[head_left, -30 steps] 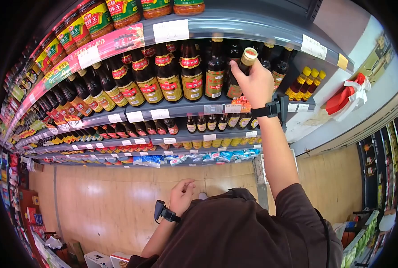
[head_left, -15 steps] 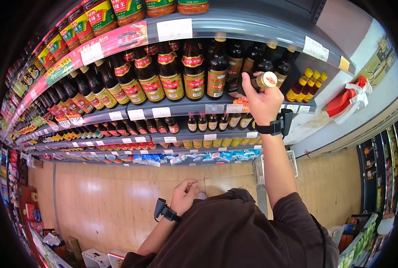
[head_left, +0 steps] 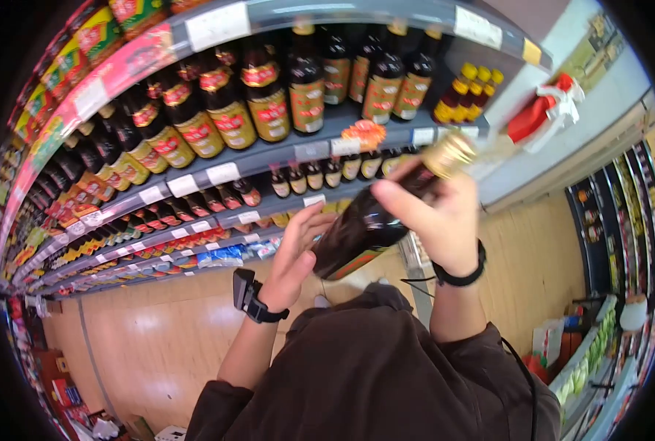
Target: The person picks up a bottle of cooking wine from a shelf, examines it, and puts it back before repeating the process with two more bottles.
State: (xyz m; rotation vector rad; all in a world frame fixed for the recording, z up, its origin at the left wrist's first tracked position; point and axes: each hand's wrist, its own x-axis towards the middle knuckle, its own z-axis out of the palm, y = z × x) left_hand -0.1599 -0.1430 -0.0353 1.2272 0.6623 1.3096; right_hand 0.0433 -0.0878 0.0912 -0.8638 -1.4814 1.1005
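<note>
My right hand (head_left: 439, 220) is wrapped round the neck and shoulder of a dark glass bottle (head_left: 364, 231) with a gold cap (head_left: 449, 153). The bottle is tilted, its cap up to the right and its base down to the left; a strip of label shows on its lower side. Beside the base is my left hand (head_left: 292, 250), fingers apart and curved toward the glass, thumb tip right at the bottle's edge. Similar dark bottles with brown-red labels (head_left: 383, 95) stand on the shelf beyond.
A grey shelf (head_left: 258, 151) carries rows of gold-labelled bottles (head_left: 199, 136), with price tags along its edge. Small yellow-capped bottles (head_left: 467, 94) stand at its right end. A red and white bag (head_left: 537, 117) hangs by the wall. Below is wooden floor (head_left: 151, 345).
My right hand has drawn the bottle off the shelf, down toward my body, and tilted it. My left hand has risen and opened beside its base. The view has shifted right.
</note>
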